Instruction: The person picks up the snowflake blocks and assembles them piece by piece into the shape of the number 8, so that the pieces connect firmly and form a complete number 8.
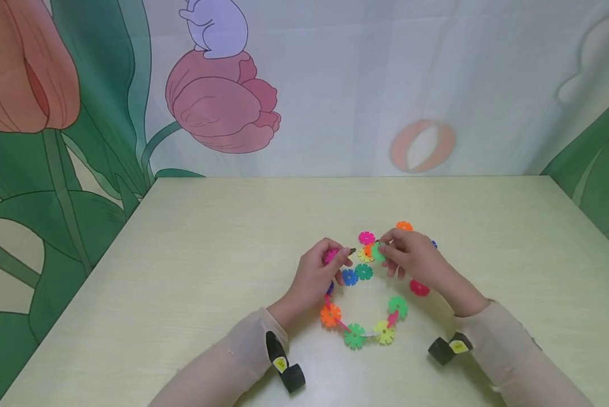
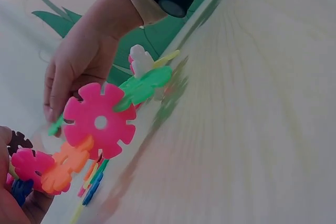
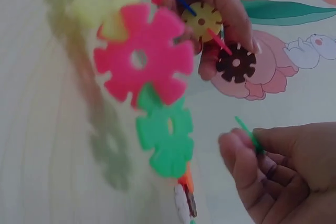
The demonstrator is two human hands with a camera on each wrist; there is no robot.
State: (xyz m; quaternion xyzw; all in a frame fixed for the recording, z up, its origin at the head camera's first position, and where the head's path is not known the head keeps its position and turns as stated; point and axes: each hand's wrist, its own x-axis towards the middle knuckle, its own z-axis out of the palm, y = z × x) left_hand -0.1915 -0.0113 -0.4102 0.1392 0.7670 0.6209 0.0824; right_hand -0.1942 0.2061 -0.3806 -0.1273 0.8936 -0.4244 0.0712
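- Disc chain [image 1: 354,337] curves from nine o'clock through six to three; whether it touches the tabletop [image 1: 223,243], I can't tell.
- Left hand [image 1: 318,274], ten o'clock, pinches the chain's upper end, fingers hiding several links.
- Right hand [image 1: 413,259], one o'clock, clamps thumb and fingers on a green disc [image 1: 378,252], partly covered.
- Blue disc [image 1: 434,245], two o'clock, mostly hidden!

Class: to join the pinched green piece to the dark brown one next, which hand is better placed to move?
Probably the right hand: it pinches the green piece, close to the dark brown piece. The left hand holds the chain carrying that brown piece, so seems better suited to steadying.
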